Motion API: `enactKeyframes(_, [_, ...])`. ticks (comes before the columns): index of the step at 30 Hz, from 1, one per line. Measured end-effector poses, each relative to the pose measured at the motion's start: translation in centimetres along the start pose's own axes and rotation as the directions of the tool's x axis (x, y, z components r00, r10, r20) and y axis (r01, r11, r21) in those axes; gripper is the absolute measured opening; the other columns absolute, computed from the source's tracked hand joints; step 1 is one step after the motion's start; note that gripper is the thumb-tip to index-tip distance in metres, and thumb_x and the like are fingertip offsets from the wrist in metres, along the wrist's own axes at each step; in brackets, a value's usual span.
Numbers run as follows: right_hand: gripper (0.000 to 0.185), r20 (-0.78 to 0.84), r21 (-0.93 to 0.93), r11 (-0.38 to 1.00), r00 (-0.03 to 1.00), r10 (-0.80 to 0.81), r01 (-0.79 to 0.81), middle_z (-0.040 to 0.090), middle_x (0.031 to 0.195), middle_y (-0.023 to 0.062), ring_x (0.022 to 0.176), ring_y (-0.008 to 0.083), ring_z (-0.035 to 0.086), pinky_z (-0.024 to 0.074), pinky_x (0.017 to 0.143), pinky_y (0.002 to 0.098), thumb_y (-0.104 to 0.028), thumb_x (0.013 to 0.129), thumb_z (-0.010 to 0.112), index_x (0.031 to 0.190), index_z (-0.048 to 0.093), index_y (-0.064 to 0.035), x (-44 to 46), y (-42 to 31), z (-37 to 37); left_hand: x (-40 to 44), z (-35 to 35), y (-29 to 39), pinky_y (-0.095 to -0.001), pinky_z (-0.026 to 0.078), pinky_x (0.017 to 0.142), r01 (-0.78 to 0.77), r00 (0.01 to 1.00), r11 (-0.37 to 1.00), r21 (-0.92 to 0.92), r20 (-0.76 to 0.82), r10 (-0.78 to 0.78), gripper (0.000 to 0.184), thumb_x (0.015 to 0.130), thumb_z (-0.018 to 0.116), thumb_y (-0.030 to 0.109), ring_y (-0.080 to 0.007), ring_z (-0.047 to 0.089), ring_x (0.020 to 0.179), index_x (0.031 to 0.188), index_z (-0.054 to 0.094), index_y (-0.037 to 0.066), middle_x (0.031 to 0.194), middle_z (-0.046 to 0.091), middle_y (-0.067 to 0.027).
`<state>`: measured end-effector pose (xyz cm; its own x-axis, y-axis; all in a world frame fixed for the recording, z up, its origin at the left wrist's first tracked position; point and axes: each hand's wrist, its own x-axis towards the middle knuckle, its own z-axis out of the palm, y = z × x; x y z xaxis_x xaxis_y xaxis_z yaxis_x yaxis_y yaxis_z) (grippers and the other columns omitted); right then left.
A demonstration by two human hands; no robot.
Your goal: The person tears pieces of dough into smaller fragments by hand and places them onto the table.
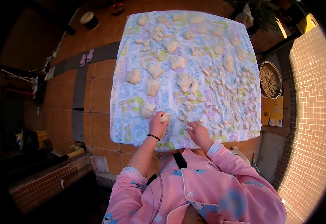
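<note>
A pale doughy chunk point(165, 118) juts from our pinching left grip point(157, 125); whether our right grip point(199, 133) pinches anything, we cannot tell.

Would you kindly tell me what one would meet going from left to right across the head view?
Pink slippers → left hand, gripping a pale piece → right hand → round pan holding many small brownish pieces → tiled surface.
</note>
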<state>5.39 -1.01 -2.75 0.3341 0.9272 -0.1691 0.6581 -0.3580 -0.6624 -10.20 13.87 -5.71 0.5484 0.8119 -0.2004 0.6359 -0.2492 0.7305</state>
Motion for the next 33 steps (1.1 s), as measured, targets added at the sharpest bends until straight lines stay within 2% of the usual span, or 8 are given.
enactKeyframes(3, [0.028,0.028,0.336,0.942,1.000,-0.009,-0.001,0.057,0.089,0.0129,0.070,0.0255,0.059,0.0483,0.060,0.0330,-0.015,0.079,0.059,0.104,0.054,-0.0022,0.7,-0.7,0.1,-1.0,-1.1,0.9,-0.0273,0.045,0.074,0.370,0.923,0.788,-0.492,0.294,-0.250,0.041,0.071,0.069,0.008,-0.0149,0.056,0.085,0.108,0.053,0.002,0.095,0.060,-0.0055])
enactKeyframes(6, [0.029,0.147,0.651,0.738,0.984,0.103,-0.175,0.058,0.081,0.0087,0.063,0.0150,0.057,0.0464,0.054,0.0255,-0.015,0.078,0.062,0.101,0.055,0.0010,2.3,-2.3,0.3,-2.4,-1.8,1.6,-0.0229,0.044,0.074,0.473,0.874,0.581,-0.662,0.434,-0.216,0.042,0.074,0.066,0.008,-0.0081,0.053,0.088,0.113,0.051,0.001,0.101,0.058,-0.0032])
enactKeyframes(17, [0.016,0.422,0.784,0.477,0.905,0.061,-0.398,0.056,0.063,0.0005,0.054,0.0064,0.051,0.0418,0.051,0.0189,-0.016,0.081,0.060,0.084,0.059,-0.0003,3.7,-5.7,1.6,-2.8,-5.7,-0.6,-0.0245,0.045,0.075,0.545,0.782,0.548,-0.635,0.620,-0.059,0.036,0.074,0.064,0.001,-0.0137,0.056,0.084,0.107,0.048,0.001,0.095,0.057,-0.0060])
enactKeyframes(20, [0.015,0.497,0.808,0.296,0.859,0.124,-0.510,0.055,0.063,0.0006,0.054,0.0071,0.051,0.0422,0.052,0.0193,-0.016,0.082,0.059,0.082,0.059,-0.0007,3.6,-6.9,3.2,-2.2,-7.1,-2.0,-0.0256,0.045,0.077,0.579,0.737,0.481,-0.658,0.675,0.036,0.034,0.076,0.062,0.000,-0.0142,0.056,0.087,0.107,0.048,0.002,0.097,0.056,-0.0069])
enactKeyframes(22, [0.014,0.521,0.851,-0.098,0.852,0.053,-0.515,0.054,0.063,0.0007,0.055,0.0094,0.052,0.0441,0.055,0.0200,-0.015,0.082,0.059,0.081,0.059,-0.0008,3.7,-7.1,5.0,-1.8,-8.3,-2.7,-0.0262,0.045,0.078,0.595,0.710,0.462,-0.658,0.700,0.082,0.034,0.077,0.060,-0.001,-0.0143,0.055,0.088,0.108,0.048,0.002,0.098,0.056,-0.0071])
enactKeyframes(26, [0.014,0.263,0.960,-0.004,0.895,0.361,-0.280,0.058,0.066,0.0048,0.059,0.0105,0.055,0.0450,0.056,0.0215,-0.013,0.080,0.060,0.083,0.059,0.0007,6.4,-5.2,5.8,-0.6,-9.3,-4.4,-0.0268,0.045,0.078,0.614,0.733,0.365,-0.699,0.677,0.064,0.034,0.079,0.059,0.001,-0.0138,0.055,0.090,0.111,0.047,0.001,0.099,0.056,-0.0061])
enactKeyframes(28, [0.017,-0.184,0.553,0.762,0.843,0.506,-0.337,0.061,0.071,0.0127,0.064,0.0201,0.059,0.0471,0.061,0.0285,-0.011,0.075,0.060,0.086,0.059,0.0016,8.2,-3.3,6.0,-0.6,-9.7,-5.6,-0.0275,0.044,0.080,0.602,0.744,0.370,-0.708,0.665,0.063,0.032,0.080,0.058,0.001,-0.0140,0.055,0.091,0.110,0.047,0.002,0.100,0.056,-0.0057])
enactKeyframes(33, [0.021,-0.363,0.222,0.951,0.887,0.285,-0.215,0.060,0.073,0.0143,0.063,0.0187,0.059,0.0460,0.058,0.0285,-0.009,0.075,0.058,0.092,0.058,0.0033,11.2,-1.3,7.9,-0.8,-11.1,-6.7,-0.0278,0.042,0.081,0.590,0.768,0.316,-0.744,0.637,0.068,0.028,0.082,0.055,0.004,-0.0141,0.054,0.093,0.109,0.048,0.003,0.102,0.056,-0.0043])
